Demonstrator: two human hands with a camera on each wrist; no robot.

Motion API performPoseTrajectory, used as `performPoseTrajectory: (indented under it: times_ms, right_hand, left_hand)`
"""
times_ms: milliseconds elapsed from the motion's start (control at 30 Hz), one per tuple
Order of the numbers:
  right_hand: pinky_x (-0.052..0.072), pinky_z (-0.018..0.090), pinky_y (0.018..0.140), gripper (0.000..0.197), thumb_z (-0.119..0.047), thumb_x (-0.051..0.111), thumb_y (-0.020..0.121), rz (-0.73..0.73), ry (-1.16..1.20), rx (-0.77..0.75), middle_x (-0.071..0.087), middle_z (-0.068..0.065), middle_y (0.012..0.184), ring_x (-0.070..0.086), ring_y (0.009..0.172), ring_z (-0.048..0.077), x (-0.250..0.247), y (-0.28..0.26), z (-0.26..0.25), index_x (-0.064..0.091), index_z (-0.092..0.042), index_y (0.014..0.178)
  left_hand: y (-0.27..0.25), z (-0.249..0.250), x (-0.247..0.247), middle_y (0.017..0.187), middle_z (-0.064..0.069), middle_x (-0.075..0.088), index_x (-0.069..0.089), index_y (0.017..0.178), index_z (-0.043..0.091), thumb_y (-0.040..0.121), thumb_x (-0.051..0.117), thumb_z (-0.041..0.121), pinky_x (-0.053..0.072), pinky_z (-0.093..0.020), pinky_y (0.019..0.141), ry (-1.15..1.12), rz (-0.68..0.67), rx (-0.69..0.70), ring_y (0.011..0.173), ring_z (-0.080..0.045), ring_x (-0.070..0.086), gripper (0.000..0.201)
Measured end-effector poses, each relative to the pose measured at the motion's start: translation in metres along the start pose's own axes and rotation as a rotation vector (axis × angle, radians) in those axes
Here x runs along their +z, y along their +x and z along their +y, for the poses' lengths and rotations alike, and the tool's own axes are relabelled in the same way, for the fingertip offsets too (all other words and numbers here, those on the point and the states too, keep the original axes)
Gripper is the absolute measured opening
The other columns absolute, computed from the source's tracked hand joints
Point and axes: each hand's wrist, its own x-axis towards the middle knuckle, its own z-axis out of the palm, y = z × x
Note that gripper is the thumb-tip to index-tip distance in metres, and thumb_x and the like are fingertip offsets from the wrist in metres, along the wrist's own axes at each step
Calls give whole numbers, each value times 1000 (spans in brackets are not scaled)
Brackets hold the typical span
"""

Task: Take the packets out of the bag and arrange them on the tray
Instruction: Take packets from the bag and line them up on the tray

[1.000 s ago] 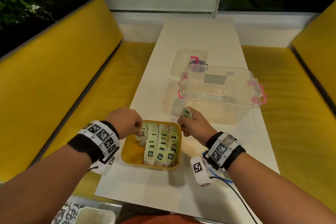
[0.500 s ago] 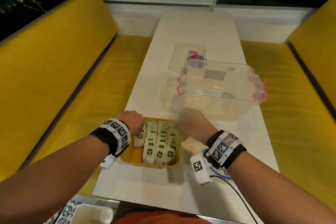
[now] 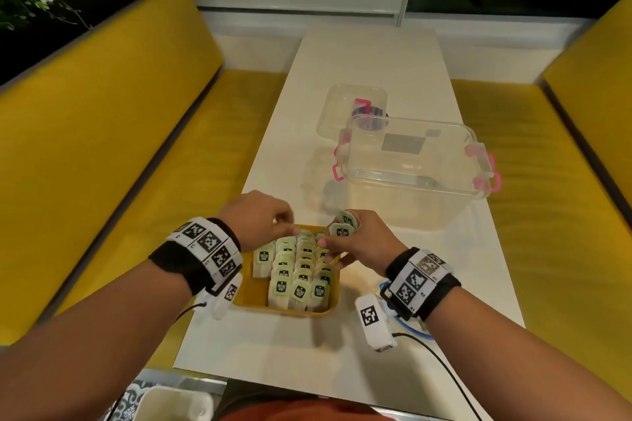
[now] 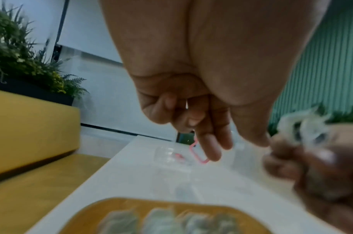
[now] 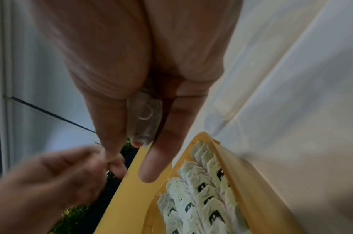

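Note:
A yellow tray (image 3: 249,297) lies on the white table's near end and holds rows of green-labelled tea packets (image 3: 297,270). My right hand (image 3: 355,243) hovers over the tray's far right corner and grips a small bundle of packets (image 3: 343,225), which stick up above the thumb. In the right wrist view one packet (image 5: 144,117) sits between thumb and fingers, above the tray rim (image 5: 131,190). My left hand (image 3: 263,222) hangs over the tray's far left edge with fingers loosely curled toward the right hand. The left wrist view shows nothing in that hand (image 4: 211,142).
A clear plastic box with pink latches (image 3: 410,167) stands just beyond the tray on the right, and its lid (image 3: 352,109) lies behind it. Yellow benches (image 3: 102,147) run along both sides of the narrow table. A cable (image 3: 441,362) trails from my right wrist.
My left hand has lifted off the tray's left row and moved toward the right hand. The right hand has turned, so its bundle of packets shows above the thumb again.

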Motion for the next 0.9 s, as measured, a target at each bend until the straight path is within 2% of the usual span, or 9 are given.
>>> performPoseTrajectory:
  times_ms: [100,167,233,333,467,567,700,833,900]
  right_hand:
    - [59,36,55,32,-4,81,75,-10,-64,-14,69,23,82,70,67,32,3,-1,-2,58,7,94]
    - [60,36,56,31,-1,81,75,-19,-102,-40,68,22,79,69,64,29,5,-2,-3,59,9,94]
    - [60,35,57,28,1,81,73,-36,-115,-62,67,19,74,69,60,28,7,-3,-5,59,5,90]
    - [59,33,56,34,1,83,72,-62,-88,-75,66,16,72,67,58,27,7,-8,-6,58,6,94]
    - [58,35,52,33,-9,81,78,-33,-39,-101,67,24,83,66,66,28,0,-17,-4,60,5,99]
    - [50,32,44,31,-21,77,84,36,-113,-137,54,14,66,56,52,23,-8,-22,-4,55,1,83]
    - [44,35,42,33,-28,75,86,139,-137,-237,45,10,64,43,50,24,-12,-23,-10,49,-8,78]
    - [40,26,40,30,-20,84,76,128,-189,-322,45,-4,60,40,46,12,-7,-22,-21,61,-14,94]
    - [37,16,43,18,-15,78,82,92,-253,-355,51,-7,60,44,43,4,-4,-20,-23,65,-6,91]
  left_hand:
    - [-9,26,-15,90,25,64,66,100,37,82,66,55,31,-9,62,-157,97,152,71,15,49,25]
    - [-10,39,-16,88,26,62,67,102,37,82,68,51,30,-7,63,-183,123,213,75,18,49,24]
    - [-9,46,-13,88,23,64,69,101,36,83,68,47,33,-7,66,-198,136,247,76,12,52,21]
    - [-11,54,-9,90,17,69,70,98,34,88,64,42,44,-21,72,-202,151,272,79,1,57,15]
    - [-15,56,-17,88,14,68,67,96,34,91,60,37,41,-25,69,-168,225,223,69,-1,51,9]
    - [-20,53,-26,91,13,66,63,99,33,93,56,35,48,-32,73,-121,257,215,81,-9,58,9]
    - [-25,55,-37,93,13,62,62,99,32,95,53,36,47,-31,75,-42,283,189,85,-10,55,11]
    - [-28,63,-43,92,12,66,63,99,32,94,53,38,46,-30,72,-20,277,203,80,-9,53,13]
    - [-29,66,-43,91,12,66,64,98,32,94,54,37,46,-31,73,-38,284,216,82,-10,54,12]
